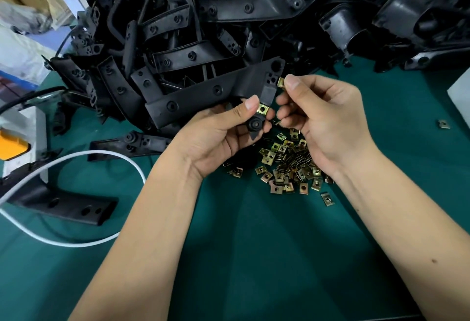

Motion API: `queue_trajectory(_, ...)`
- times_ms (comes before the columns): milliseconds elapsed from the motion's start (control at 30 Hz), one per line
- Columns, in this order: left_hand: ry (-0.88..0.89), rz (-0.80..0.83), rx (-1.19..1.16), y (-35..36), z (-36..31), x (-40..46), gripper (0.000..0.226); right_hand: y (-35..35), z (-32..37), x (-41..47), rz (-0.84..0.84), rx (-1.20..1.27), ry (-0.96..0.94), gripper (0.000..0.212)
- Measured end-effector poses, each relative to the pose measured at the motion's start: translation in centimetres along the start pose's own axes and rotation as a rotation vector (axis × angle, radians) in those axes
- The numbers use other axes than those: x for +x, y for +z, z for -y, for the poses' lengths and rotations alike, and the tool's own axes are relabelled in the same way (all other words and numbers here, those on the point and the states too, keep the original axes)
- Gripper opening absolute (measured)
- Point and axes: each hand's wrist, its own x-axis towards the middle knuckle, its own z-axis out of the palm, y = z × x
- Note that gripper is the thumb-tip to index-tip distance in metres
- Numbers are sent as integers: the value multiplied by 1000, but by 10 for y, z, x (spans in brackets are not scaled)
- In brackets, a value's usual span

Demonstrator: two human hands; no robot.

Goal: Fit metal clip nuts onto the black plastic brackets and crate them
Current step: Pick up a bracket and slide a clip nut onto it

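A green cloth-covered worktop (254, 244) lies before you, its far half heaped with a pile of black plastic brackets (229, 15). Nearer you sits a loose scatter of small brass-coloured metal clip nuts (287, 165). Your left hand (223, 132) grips one long black bracket (213, 91) by its lower tab, where one clip nut (263, 110) already sits. Your right hand (323, 117), raised just beside the bracket's upper end, pinches a second clip nut (280, 82) between thumb and forefinger, close to the tab. No crate is visible; judging by the pile, most brackets remain unfitted
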Motion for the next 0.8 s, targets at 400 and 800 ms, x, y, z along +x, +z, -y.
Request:
queue_trajectory(400, -84, 60, 73, 4, -2, -1, 17, 0, -5, -3, 26, -44, 21, 24)
queue_trajectory(800, 89, -100, 195, 8, 7, 2, 23, 5, -5, -3, -75, -97, 35, 27)
